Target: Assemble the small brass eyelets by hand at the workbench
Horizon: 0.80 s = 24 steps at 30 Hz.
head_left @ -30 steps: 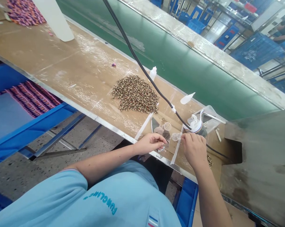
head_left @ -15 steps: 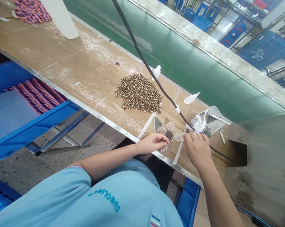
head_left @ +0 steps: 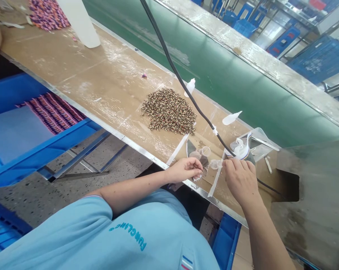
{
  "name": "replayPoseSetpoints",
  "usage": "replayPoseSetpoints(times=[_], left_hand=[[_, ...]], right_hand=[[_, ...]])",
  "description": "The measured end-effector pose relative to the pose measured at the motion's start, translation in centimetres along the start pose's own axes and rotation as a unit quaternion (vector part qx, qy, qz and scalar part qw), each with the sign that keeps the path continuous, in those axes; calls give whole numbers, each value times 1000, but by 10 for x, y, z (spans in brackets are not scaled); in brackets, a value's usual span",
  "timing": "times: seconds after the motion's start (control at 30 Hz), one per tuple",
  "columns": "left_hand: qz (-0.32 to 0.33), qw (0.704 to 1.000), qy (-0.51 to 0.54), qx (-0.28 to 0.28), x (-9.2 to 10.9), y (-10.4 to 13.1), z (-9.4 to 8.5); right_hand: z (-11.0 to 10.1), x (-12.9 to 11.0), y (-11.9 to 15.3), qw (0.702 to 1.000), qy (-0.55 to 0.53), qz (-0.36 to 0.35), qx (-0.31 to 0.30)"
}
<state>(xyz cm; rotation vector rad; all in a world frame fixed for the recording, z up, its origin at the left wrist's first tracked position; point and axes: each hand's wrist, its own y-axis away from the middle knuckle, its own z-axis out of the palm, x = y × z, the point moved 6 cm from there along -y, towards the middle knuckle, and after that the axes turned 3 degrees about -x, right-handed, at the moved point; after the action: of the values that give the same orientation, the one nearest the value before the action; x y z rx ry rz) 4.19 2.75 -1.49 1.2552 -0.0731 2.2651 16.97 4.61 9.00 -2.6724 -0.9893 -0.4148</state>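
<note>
My left hand (head_left: 186, 169) is over the table's near edge, thumb and fingers pinched; anything between them is too small to make out. Beside its fingertips lie a dark cloth-like piece (head_left: 204, 160) and a clear round lid or cup (head_left: 206, 151). My right hand (head_left: 239, 176) is closed, knuckles up, with its fingertips at another small clear cup (head_left: 215, 164). What those fingers hold is hidden. Just beyond that hand sits an open bag with white, crumpled contents (head_left: 240, 147). A heap of small brown and gold ring-like pieces (head_left: 169, 112) lies farther left.
Two white squeeze bottles (head_left: 189, 87) are along the far edge, one lying down. A black cable (head_left: 172, 63) hangs across the table. Farther left are a large white container (head_left: 82, 24) and a purple-orange pile (head_left: 48, 14). A metal panel (head_left: 312, 187) stands at the right.
The view has shifted slightly, so the table appears farther right. Part of another person's arm has come in at the upper left. My hands keep nearly the same places over the table.
</note>
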Motion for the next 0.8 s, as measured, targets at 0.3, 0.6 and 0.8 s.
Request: replayPoseSetpoints(times=[0.3,0.6,0.8], left_hand=[[-49,994,98,22,3,3,0],[-106,983,151,12,0,7,4],[-114,983,144,-3,3,8,4]], right_hand=[[8,-7,24,953,-251,140,99],[10,-44,25,941,-292,138,99],[13,-46,23,927,-332,140,106]])
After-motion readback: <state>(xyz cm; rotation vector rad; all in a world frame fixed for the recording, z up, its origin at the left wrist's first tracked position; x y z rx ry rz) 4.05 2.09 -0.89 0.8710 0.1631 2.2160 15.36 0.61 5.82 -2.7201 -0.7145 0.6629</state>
